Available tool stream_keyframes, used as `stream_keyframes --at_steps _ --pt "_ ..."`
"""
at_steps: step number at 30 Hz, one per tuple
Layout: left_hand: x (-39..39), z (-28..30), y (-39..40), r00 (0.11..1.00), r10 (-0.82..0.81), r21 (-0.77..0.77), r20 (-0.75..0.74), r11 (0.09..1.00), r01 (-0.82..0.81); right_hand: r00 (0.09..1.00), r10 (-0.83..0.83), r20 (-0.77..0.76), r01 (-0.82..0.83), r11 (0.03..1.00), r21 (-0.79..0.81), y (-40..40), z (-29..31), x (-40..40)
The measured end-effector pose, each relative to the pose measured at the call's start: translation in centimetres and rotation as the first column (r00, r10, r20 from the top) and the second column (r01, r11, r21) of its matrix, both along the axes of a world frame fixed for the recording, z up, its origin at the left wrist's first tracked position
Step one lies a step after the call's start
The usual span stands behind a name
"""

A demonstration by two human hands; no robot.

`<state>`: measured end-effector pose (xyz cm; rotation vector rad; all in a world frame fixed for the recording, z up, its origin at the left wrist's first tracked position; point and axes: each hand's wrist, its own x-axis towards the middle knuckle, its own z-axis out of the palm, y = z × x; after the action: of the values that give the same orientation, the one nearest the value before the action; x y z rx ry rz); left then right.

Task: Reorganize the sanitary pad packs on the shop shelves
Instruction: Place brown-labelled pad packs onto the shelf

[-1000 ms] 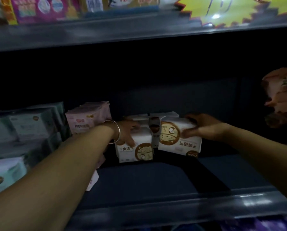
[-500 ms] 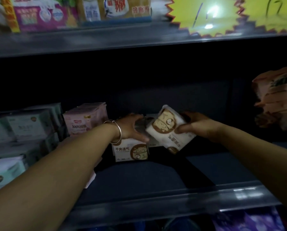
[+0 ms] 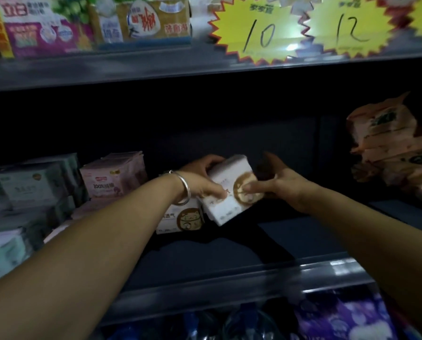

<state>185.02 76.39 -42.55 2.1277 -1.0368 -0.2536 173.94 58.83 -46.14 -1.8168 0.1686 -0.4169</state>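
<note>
- I held a white pad pack [image 3: 232,190] tilted in the air, with both hands on it, just above and right of the second white pack [image 3: 180,218] standing on the shelf [image 3: 229,244].
- My left hand [image 3: 204,181], bangle [image 3: 184,187] at the wrist, gripped the tilted pack's left side.
- My right hand [image 3: 276,184] pinched its right edge, thumb on the brown round print.
- Left of the standing pack sat a pink pack [image 3: 114,176]; beyond it, green packs [image 3: 30,185].
</note>
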Motion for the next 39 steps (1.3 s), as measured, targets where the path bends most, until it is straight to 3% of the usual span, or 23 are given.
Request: stream_keyframes --at_steps 5,12,17,21,25,39 --pt "0.2 -0.1 -1.2 0.990 -0.043 0.215 0.135 0.976 0.013 0.991 0.085 -0.105 -0.111 0.955 -0.274 0.1 0.2 0.3" --pt "2.4 -1.8 -1.2 0.983 -0.055 0.323 0.176 0.946 -0.005 0.997 -0.063 -0.037 0.050 0.956 -0.290 -0.7 -2.6 3.5" --pt "4.3 -3.2 -0.7 0.978 -0.027 0.302 0.205 0.953 -0.037 0.990 -0.049 -0.135 -0.034 0.832 -0.553 0.0 -4.0 5.0" --pt "4.8 -3.6 -0.9 0.992 -0.035 0.264 0.125 0.965 0.001 0.992 -0.063 -0.106 -0.024 0.744 -0.667 0.5 -3.5 5.3" --pt "4.9 -3.7 -0.7 0.989 -0.072 0.257 0.131 0.966 0.036 0.988 -0.089 -0.126 -0.025 0.718 -0.696 -0.1 -2.8 4.6" --pt "4.1 -4.5 0.2 0.900 0.004 0.197 0.435 0.975 -0.100 0.973 -0.211 -0.089 0.064 0.621 -0.781 1.8 -3.9 5.9"
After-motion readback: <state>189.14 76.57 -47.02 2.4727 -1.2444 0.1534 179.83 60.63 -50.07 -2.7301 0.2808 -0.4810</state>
